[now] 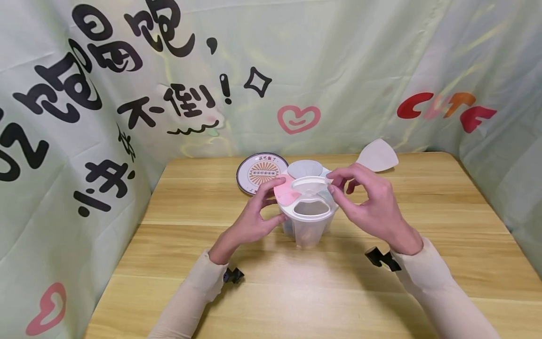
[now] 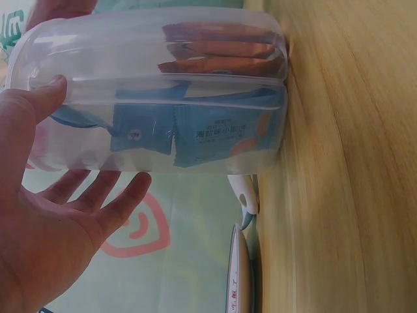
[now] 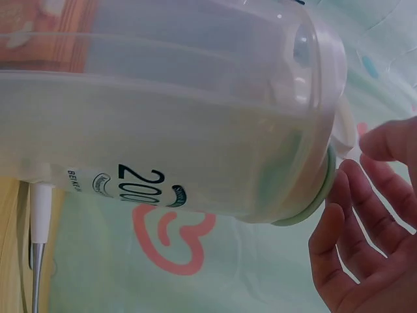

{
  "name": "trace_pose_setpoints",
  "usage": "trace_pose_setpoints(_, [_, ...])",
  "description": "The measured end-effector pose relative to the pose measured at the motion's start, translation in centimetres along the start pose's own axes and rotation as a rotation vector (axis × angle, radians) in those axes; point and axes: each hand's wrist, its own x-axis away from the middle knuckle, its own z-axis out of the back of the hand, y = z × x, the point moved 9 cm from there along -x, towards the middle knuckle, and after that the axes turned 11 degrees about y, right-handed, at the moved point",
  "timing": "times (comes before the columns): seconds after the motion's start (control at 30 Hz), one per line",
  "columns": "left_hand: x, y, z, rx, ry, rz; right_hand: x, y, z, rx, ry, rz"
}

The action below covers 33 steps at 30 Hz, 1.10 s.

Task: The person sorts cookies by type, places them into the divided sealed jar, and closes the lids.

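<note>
A translucent storage canister [image 1: 308, 230] stands upright on the table, divided into compartments with separate flap lids. Its pink lid [image 1: 286, 192] and pale round lid [image 1: 305, 168] lie closed, while the white front lid [image 1: 312, 184] is raised above an opening. In the left wrist view, blue packets [image 2: 215, 130] and orange packets [image 2: 221, 49] show through the wall. My left hand [image 1: 250, 219] grips the canister's left side, thumb in front and a finger at the pink lid. With thumb and forefinger, my right hand [image 1: 372, 200] pinches the right end of the raised lid.
A round patterned plate [image 1: 259, 173] lies behind the canister to the left. Toward the back right is a white spatula head [image 1: 378, 156]; a white handle [image 3: 40, 212] on a metal shaft appears in the right wrist view. Printed cloth hangs around the wooden table [image 1: 190, 245].
</note>
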Motion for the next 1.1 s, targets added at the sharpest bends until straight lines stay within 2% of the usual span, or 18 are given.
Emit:
trace_pose_setpoints(0.23, [0.1,0.0,-0.1,-0.002,-0.003,-0.002,0.4,1.3,-0.6,0.037,-0.058,-0.102])
trace_pose_setpoints(0.37, [0.1,0.1,-0.1,-0.002,-0.003,-0.002,0.7,1.0,-0.6,0.022,-0.066,-0.090])
trace_pose_setpoints(0.6, [0.1,0.1,-0.2,-0.001,-0.004,0.008,1.7,-0.3,-0.2,-0.022,-0.059,0.001])
trace_pose_setpoints(0.87, [0.1,-0.1,-0.2,-0.004,-0.007,0.018,2.8,-0.1,-0.3,-0.002,-0.110,-0.054])
trace_pose_setpoints(1.1, [0.1,-0.3,0.0,-0.007,-0.003,0.014,3.2,-0.2,-0.4,0.019,-0.126,-0.056])
